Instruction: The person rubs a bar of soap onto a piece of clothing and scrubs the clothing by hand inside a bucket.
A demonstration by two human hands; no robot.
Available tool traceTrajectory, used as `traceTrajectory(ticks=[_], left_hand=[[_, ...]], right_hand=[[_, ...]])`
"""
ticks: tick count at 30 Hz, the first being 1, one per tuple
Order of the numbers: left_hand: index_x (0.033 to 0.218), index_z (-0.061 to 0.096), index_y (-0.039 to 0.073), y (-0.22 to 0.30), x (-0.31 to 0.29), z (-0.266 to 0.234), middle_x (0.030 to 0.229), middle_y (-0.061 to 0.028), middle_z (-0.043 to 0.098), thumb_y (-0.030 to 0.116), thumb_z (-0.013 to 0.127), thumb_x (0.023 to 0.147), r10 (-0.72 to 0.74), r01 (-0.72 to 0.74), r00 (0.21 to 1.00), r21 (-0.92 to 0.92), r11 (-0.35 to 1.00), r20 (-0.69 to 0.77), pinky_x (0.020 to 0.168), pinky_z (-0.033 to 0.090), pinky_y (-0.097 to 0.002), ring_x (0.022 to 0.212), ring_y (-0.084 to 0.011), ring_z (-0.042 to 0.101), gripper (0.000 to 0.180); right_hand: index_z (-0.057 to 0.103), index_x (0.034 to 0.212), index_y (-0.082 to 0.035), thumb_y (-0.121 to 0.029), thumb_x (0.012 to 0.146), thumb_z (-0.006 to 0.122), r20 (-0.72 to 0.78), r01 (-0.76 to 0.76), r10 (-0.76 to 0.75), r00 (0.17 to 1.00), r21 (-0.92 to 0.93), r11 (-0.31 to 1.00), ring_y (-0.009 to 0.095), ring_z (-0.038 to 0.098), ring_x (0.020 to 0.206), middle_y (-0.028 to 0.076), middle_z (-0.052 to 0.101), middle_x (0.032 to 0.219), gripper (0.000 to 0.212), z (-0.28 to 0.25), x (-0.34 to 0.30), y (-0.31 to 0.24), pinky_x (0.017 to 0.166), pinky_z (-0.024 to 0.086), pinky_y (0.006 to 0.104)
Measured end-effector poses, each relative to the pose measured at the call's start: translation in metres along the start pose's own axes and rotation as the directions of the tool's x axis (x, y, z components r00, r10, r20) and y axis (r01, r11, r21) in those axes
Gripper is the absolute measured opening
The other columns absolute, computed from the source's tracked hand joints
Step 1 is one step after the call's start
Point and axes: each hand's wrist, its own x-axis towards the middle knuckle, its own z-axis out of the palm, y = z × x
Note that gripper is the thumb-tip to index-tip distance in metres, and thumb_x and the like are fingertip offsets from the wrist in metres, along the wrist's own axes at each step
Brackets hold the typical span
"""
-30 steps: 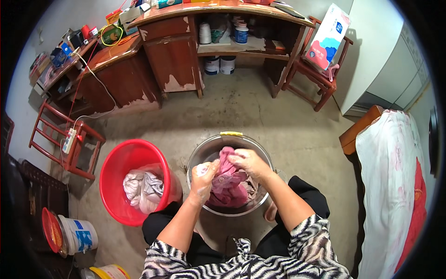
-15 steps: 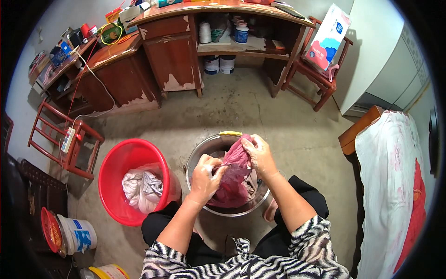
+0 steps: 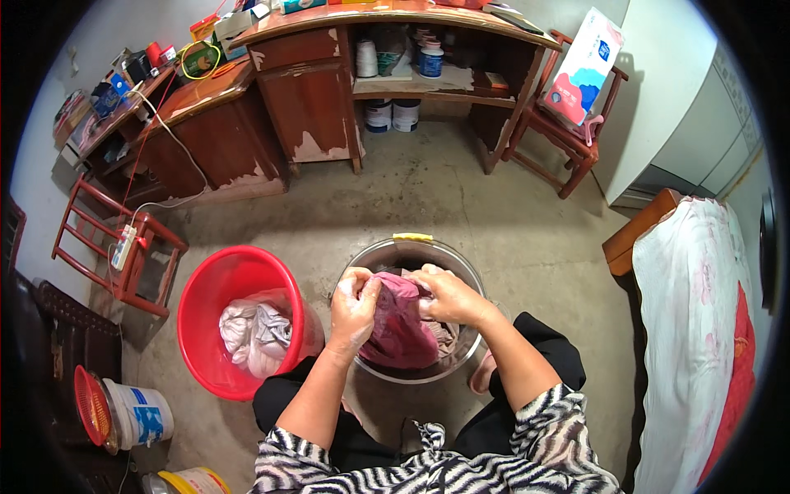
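A wet, dark pink cloth garment [image 3: 401, 329] is stretched between my two hands above a round metal basin [image 3: 380, 376] on the floor. My left hand [image 3: 355, 306] is closed on the garment's left upper edge. At its right upper edge, my right hand [image 3: 447, 295] grips the fabric with bent fingers. Whitish suds cling to both hands. The lower part of the garment hangs into the basin and hides much of what lies there. Beside it, a beige cloth [image 3: 445, 336] shows in the basin. A yellow piece [image 3: 412, 237] sits on the far rim.
Left of the basin stands a red plastic tub [image 3: 191, 346] with pale wet clothes [image 3: 257, 333] inside. A wooden chair [image 3: 148, 247] with a power strip [image 3: 123, 247] is farther left. White buckets [image 3: 141, 416] stand lower left. A bed [image 3: 683, 329] is at the right, a desk [image 3: 300, 107] beyond.
My right hand has come down and slightly left from the basin's far rim. My left hand has risen a little, and the pink garment is now spread wider between them.
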Motion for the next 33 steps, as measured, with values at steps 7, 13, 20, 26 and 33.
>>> traceTrajectory(ticks=[7, 13, 20, 26, 33], left_hand=[[0.095, 0.050, 0.002, -0.002, 0.000, 0.003, 0.080, -0.0002, 0.050, 0.006, 0.051, 0.089, -0.167, 0.152, 0.985, -0.219, 0.964, -0.049, 0.068, 0.039, -0.0208, 0.074, -0.0067, 0.047, 0.008], [0.105, 0.055, 0.001, -0.010, -0.001, 0.008, 0.091, -0.0069, 0.059, 0.024, 0.047, 0.093, -0.395, 0.324, 0.918, -0.646, 0.691, 0.038, 0.077, 0.045, -0.0259, 0.086, -0.0132, 0.056, 0.027], [0.060, 0.049, 0.011, -0.039, 0.001, -0.007, 0.057, -0.0030, 0.050, 0.042, 0.052, 0.088, -0.631, 0.617, 0.742, -0.603, 0.507, 0.228, 0.047, 0.042, -0.0288, 0.052, -0.0134, 0.051, 0.042], [0.073, 0.052, 0.013, -0.022, -0.016, 0.040, 0.069, -0.0001, 0.055, 0.036, 0.049, 0.091, -0.686, 0.482, 0.723, -0.655, 0.582, -0.077, 0.058, 0.045, -0.0281, 0.066, -0.0115, 0.055, 0.030], [0.076, 0.055, 0.012, -0.107, -0.012, -0.023, 0.070, -0.0009, 0.056, 0.041, 0.050, 0.090, -0.532, 0.527, 0.811, -0.698, 0.484, 0.243, 0.061, 0.046, -0.0282, 0.067, -0.0139, 0.057, 0.032]], right_hand=[[0.057, 0.092, -0.002, -0.003, 0.073, 0.053, -0.167, -0.100, 0.246, 0.955, 0.599, 0.795, 0.011, 0.051, 0.084, 0.003, 0.056, 0.091, 0.020, 0.015, 0.009, 0.018, 0.075, 0.042, 0.0253], [0.054, 0.104, 0.000, 0.004, 0.073, 0.043, -0.484, 0.162, 0.248, 0.840, 0.658, 0.735, 0.006, 0.049, 0.079, 0.001, 0.055, 0.092, 0.033, 0.048, 0.021, -0.009, 0.071, 0.041, 0.0196], [0.055, 0.088, -0.002, 0.000, 0.065, 0.055, -0.414, 0.496, -0.480, 0.774, -0.074, 0.865, 0.028, 0.059, 0.064, 0.014, 0.056, 0.077, 0.023, 0.066, -0.001, -0.059, 0.058, 0.048, 0.0333], [0.053, 0.076, -0.004, -0.021, 0.086, 0.048, -0.488, 0.088, -0.227, 0.843, -0.290, 0.953, 0.033, 0.057, 0.056, 0.015, 0.057, 0.065, 0.021, 0.082, 0.019, -0.013, 0.049, 0.046, 0.0421], [0.055, 0.073, -0.006, -0.026, 0.085, 0.050, -0.493, 0.202, -0.345, 0.799, -0.320, 0.925, 0.031, 0.057, 0.056, 0.014, 0.056, 0.064, 0.024, 0.109, 0.015, -0.038, 0.048, 0.046, 0.0403]])
